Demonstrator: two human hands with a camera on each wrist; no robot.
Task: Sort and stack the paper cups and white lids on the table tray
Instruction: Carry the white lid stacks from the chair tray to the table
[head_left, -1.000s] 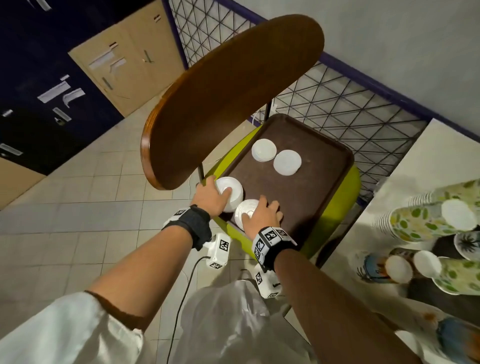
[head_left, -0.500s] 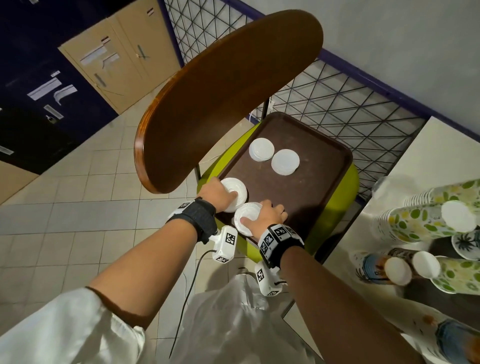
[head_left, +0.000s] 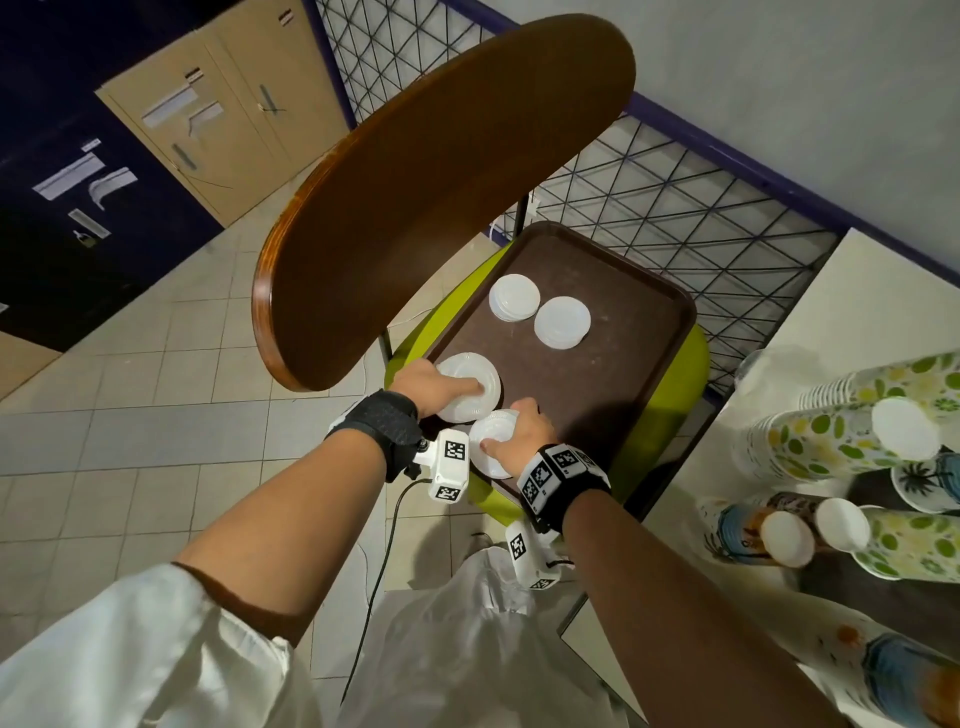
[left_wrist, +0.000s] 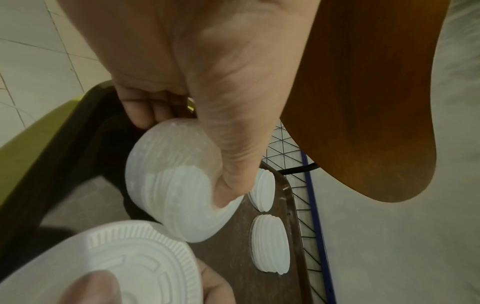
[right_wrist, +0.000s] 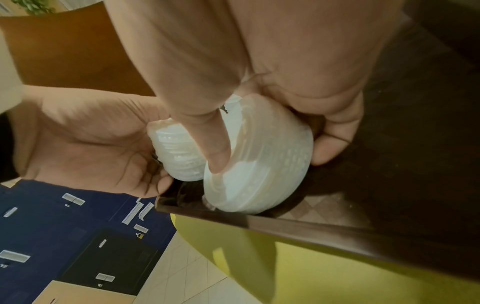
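White plastic, ribbed rims: two stacks of lids, one per hand, both at the near-left corner of the brown tray (head_left: 644, 332).

Left hand (head_left: 423, 382): thumb over the top, fingers curled behind the left stack (head_left: 470, 387), gripping it. In the left wrist view this stack (left_wrist: 176, 185) is tipped up on its rim, axis leaning off vertical, flat faces toward the tray's near edge.

Right hand (head_left: 524, 434): thumb pressed into the top lid, fingers curled round the far side of the right stack (head_left: 491, 441), holding it just beside the tray's near rim. Right wrist view shows that stack (right_wrist: 257, 164) also tilted, lower rim at the tray floor.

Toward the tray's far end: two settled lid piles (head_left: 513, 298), (head_left: 562, 322), flat, touching or nearly so.

On the bench at right: patterned paper cups (head_left: 831, 436) lying on their sides in nested rows.

Step in hand, as I judge it: squaring and merging lid stacks. Next move likely calls for matching the two stacks' axes, same face up, then seating one on the other without fanning the loose lids.
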